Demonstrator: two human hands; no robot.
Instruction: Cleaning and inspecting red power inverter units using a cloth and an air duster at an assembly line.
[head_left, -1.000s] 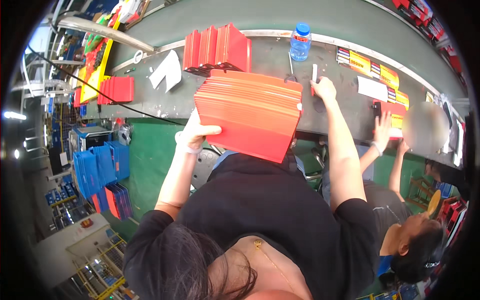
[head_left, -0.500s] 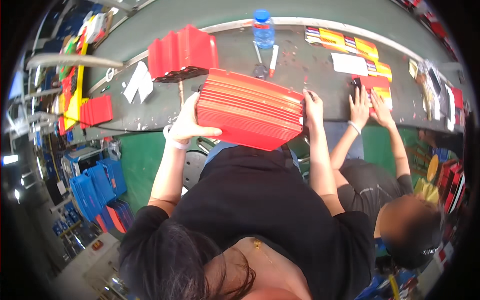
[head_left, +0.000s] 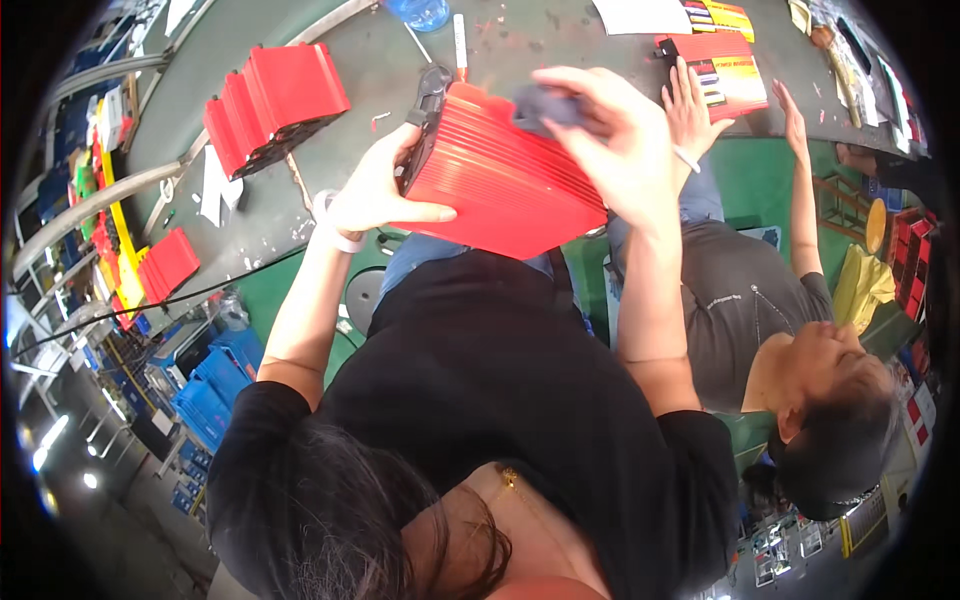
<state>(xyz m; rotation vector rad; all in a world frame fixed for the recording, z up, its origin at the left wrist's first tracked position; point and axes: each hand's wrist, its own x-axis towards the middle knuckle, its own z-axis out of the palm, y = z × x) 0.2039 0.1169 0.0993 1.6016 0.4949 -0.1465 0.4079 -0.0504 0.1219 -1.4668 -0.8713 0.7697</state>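
Observation:
A red ribbed power inverter is held tilted above the near table edge, its dark end panel to the left. My left hand grips that left end, thumb along the ribbed face. In my right hand, a bunched dark grey cloth is pinched at the inverter's upper side. The fingers partly cover the cloth, so whether it touches the metal is hard to tell.
Other red ribbed cases stand on the table at left. A marker and a blue-tinted bottle lie beyond. At right, a co-worker's hand rests by a labelled red box. Blue bins sit lower left.
My right hand has left the inverter's right end and now holds the grey cloth over its upper side. The inverter has turned, and the whole view has shifted.

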